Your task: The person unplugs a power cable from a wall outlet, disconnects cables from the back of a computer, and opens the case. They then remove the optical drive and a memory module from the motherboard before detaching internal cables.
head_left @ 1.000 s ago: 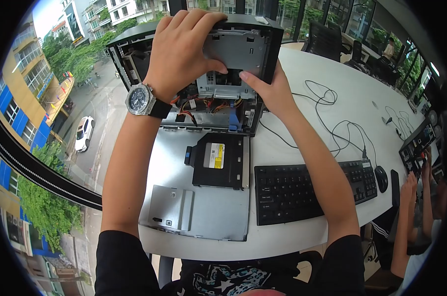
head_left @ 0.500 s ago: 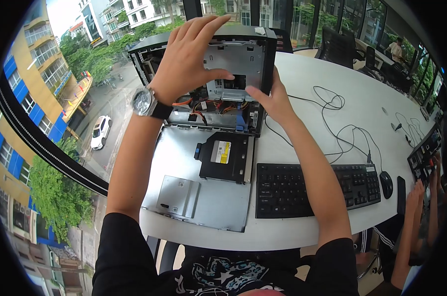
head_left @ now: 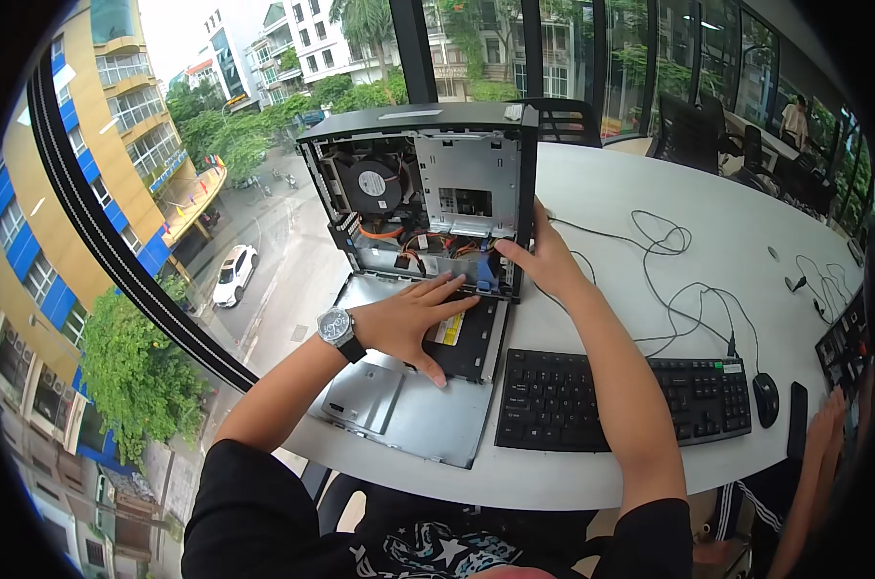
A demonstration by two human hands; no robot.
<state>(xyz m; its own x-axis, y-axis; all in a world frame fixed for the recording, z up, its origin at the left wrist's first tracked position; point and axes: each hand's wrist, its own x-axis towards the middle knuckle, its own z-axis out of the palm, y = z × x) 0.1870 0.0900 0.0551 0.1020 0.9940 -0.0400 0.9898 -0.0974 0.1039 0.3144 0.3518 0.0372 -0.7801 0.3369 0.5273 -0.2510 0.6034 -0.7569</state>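
An opened computer case point(head_left: 476, 174) stands upright on the table, its fan, metal bracket and cables showing. My left hand point(head_left: 409, 318), fingers spread, rests over the black optical drive point(head_left: 468, 352), partly hiding its yellow and white label. The drive lies on a silver metal side panel point(head_left: 409, 415) in front of the case. My right hand point(head_left: 550, 259) is at the case's lower right edge, thumb on the front side and the other fingers behind it, partly hidden.
A black keyboard point(head_left: 553, 400), a mouse point(head_left: 765, 399), a dark phone-like object point(head_left: 797, 420) and loose cables point(head_left: 664, 246) are on the white table point(head_left: 592, 179). Another person's hands point(head_left: 823, 425) are at the far right. A window borders the left.
My left hand has come down from the top of the case onto the optical drive. My right hand stays at the case's right edge. The whole view has shifted, with the case appearing lower.
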